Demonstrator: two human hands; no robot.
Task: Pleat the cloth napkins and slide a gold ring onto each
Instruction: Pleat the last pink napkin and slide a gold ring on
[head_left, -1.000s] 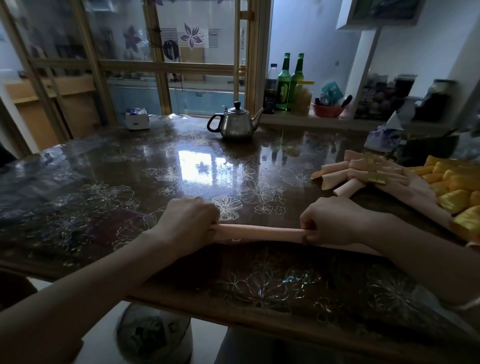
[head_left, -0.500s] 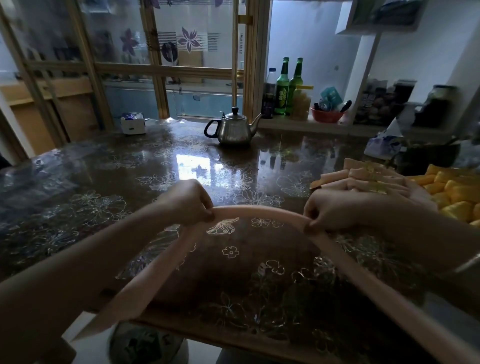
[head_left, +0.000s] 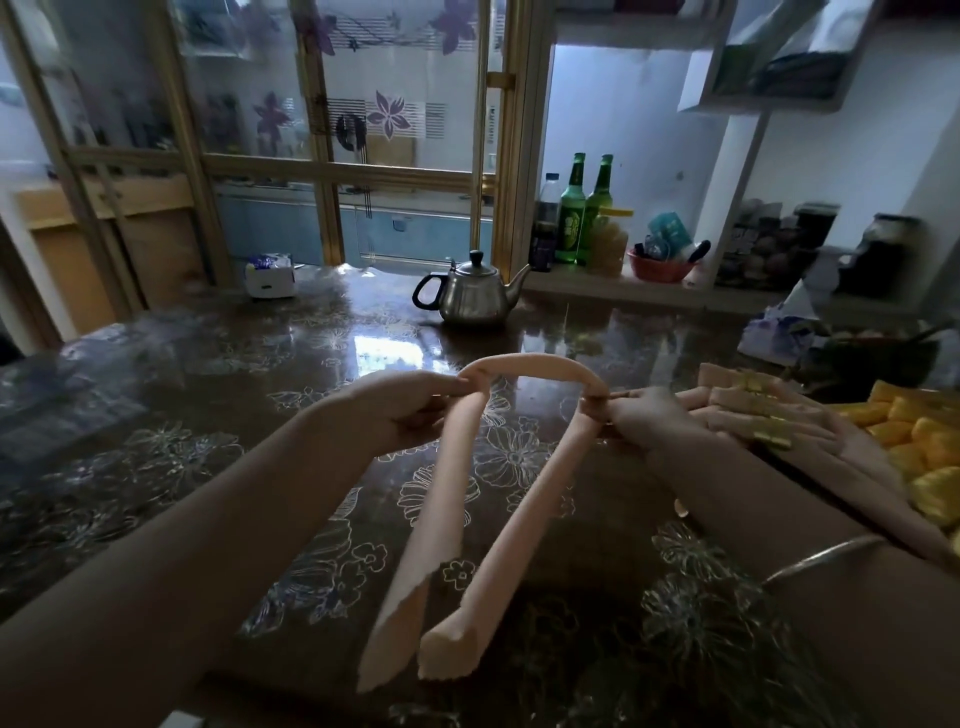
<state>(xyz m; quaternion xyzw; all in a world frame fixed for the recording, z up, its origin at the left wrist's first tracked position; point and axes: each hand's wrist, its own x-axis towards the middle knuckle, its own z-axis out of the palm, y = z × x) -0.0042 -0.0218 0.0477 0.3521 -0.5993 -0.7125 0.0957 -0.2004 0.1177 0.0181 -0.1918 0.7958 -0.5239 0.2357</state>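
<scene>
- Presently, the pleated peach napkin (head_left: 519, 366) hangs between your hands above the table (head_left: 208, 415), bent into an arch with both long tails running back toward you.
- Its two free ends lie close together over the table's near edge, side by side.
- Your left hand (head_left: 395, 410) is closed, pinching the napkin at the left bend between thumb and fingers.
- Your right hand (head_left: 639, 415) is likewise closed, nipping the right bend at the fingertips; a bangle (head_left: 821, 556) sits on that forearm.
- Just beyond the right hand lie finished peach napkins (head_left: 753, 410) wearing gold rings (head_left: 769, 439).
- Yellow napkins (head_left: 930, 452) are piled at the right edge.
- A steel teapot (head_left: 472, 299) stands upright at the table's far side, with two green bottles (head_left: 584, 213) on the ledge behind.
</scene>
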